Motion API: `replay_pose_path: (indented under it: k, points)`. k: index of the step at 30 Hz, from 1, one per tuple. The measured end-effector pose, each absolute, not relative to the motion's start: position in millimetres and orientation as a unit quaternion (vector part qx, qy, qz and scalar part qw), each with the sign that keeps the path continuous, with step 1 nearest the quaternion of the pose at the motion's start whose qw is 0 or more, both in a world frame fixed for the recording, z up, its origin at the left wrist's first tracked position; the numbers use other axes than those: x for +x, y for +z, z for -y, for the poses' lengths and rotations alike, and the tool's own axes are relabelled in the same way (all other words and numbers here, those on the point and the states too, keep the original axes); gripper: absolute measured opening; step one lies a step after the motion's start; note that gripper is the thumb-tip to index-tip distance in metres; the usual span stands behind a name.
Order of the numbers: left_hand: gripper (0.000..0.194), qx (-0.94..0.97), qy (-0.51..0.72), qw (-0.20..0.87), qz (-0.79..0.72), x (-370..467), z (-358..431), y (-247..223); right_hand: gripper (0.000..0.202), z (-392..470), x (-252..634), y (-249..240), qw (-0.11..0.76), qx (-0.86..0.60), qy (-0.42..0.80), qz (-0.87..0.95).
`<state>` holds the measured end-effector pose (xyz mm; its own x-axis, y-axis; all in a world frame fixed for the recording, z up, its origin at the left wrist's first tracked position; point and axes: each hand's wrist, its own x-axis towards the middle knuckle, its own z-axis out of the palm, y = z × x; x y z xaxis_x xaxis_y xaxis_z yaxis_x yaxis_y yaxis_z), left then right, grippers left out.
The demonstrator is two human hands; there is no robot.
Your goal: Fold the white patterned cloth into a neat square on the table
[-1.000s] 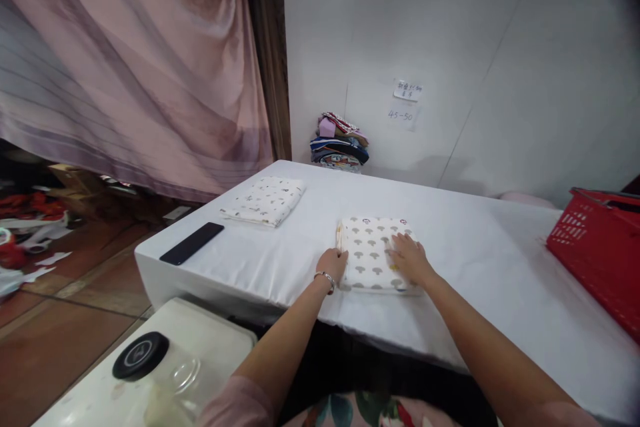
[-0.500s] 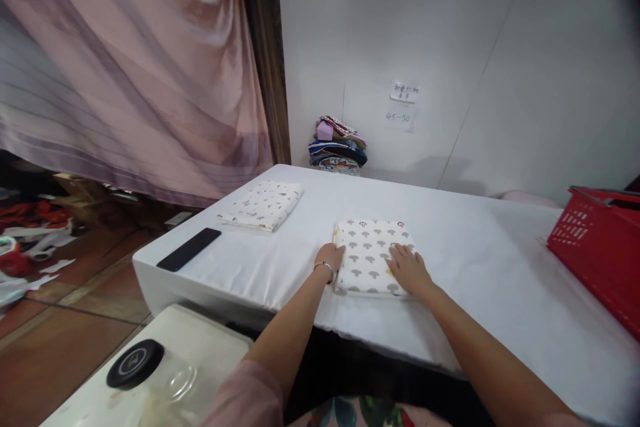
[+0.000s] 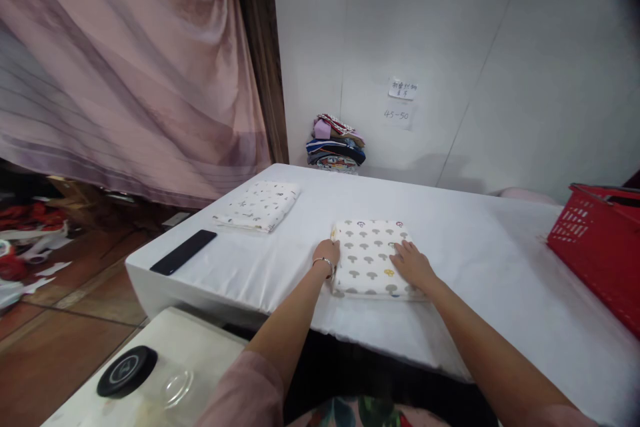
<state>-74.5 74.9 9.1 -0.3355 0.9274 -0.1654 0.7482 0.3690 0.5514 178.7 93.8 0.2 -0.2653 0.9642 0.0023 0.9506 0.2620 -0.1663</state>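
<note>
A folded white cloth printed with grey mushrooms lies flat on the white-covered table before me. At its left edge is my left hand, with a bracelet on the wrist; the fingers are closed on the edge, their tips partly hidden. My right hand rests on the cloth's right side, palm down with fingers spread. Farther left lies a second folded white cloth with small dark prints, apart from both hands.
A black phone lies near the table's left edge. On the right stands a red plastic basket. Folded fabrics are piled by the wall. A cream surface at lower left bears a round black lid.
My right hand has slid slightly right across the mushroom cloth, uncovering a yellow mushroom print. My left hand stays at the left edge. The whole view has shifted a little.
</note>
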Motion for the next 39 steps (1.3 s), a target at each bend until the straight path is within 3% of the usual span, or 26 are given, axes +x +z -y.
replay_pose_path:
  k: [4, 17, 23, 30, 39]
  points:
    - [0.039, 0.532, 0.186, 0.238, -0.791, -77, -74, 10, 0.055, -105, 189, -1, 0.064, -0.630, 0.068, 0.771]
    - [0.045, 0.559, 0.146, 0.192, -0.794, -74, -77, 18, 0.053, -120, 180, -6, 0.041, -0.623, 0.059, 0.779]
    - [0.041, 0.641, 0.167, 0.042, -0.748, -57, -78, 32, 0.056, -124, 165, 9, 0.050, -0.615, 0.036, 0.787]
    - [0.053, 0.686, 0.124, 0.136, -0.704, -52, -85, 3, 0.062, -151, 153, 4, 0.043, -0.579, 0.065, 0.812]
    - [0.058, 0.685, 0.138, 0.138, -0.702, -55, -84, -2, 0.065, -155, 160, -6, 0.050, -0.578, 0.089, 0.810]
